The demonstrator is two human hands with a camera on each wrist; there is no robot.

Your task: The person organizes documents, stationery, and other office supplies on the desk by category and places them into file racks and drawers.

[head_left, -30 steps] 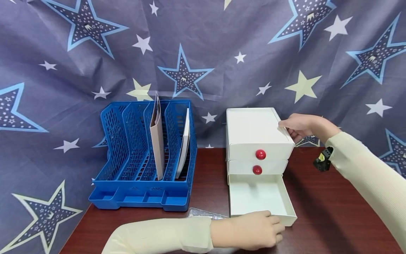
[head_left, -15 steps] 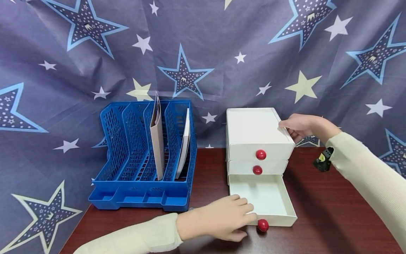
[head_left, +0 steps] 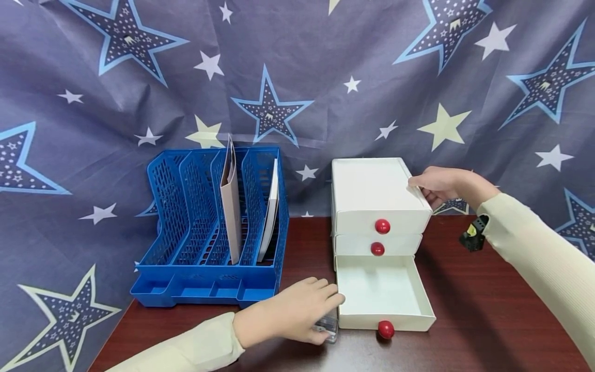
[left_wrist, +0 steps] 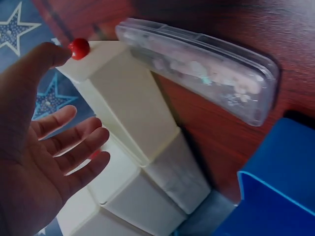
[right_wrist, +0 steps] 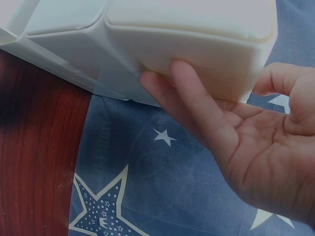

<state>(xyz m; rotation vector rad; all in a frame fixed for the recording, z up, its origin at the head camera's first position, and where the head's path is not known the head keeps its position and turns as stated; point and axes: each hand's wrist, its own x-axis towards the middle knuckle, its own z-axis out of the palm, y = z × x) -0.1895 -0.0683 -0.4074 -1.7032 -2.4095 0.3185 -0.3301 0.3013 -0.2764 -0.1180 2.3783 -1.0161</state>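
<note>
A white drawer cabinet (head_left: 367, 186) with red knobs stands on the table, its bottom drawer (head_left: 378, 289) pulled out and bare inside. My right hand (head_left: 439, 183) holds the cabinet's upper right edge, thumb on top; two fingers (right_wrist: 192, 88) lie against the side wall. Left of the drawer, my left hand (head_left: 304, 310) reaches over a clear plastic case (head_left: 331, 325), mostly covering it in the head view. In the left wrist view the fingers (left_wrist: 81, 145) are spread and loosely bent, holding nothing. The case (left_wrist: 197, 69) there shows pale pink contents. Whether the hand touches it I cannot tell.
A blue file rack (head_left: 204, 284) stands at the left, with a beige folder (head_left: 231, 217) and a white book or binder (head_left: 269, 217) upright in its slots. A star-patterned cloth (head_left: 297, 46) hangs behind the dark red table (head_left: 502, 310).
My left hand has moved left, from the front of the open drawer to the clear case, uncovering the drawer's red knob. The right hand and the drawer have stayed put.
</note>
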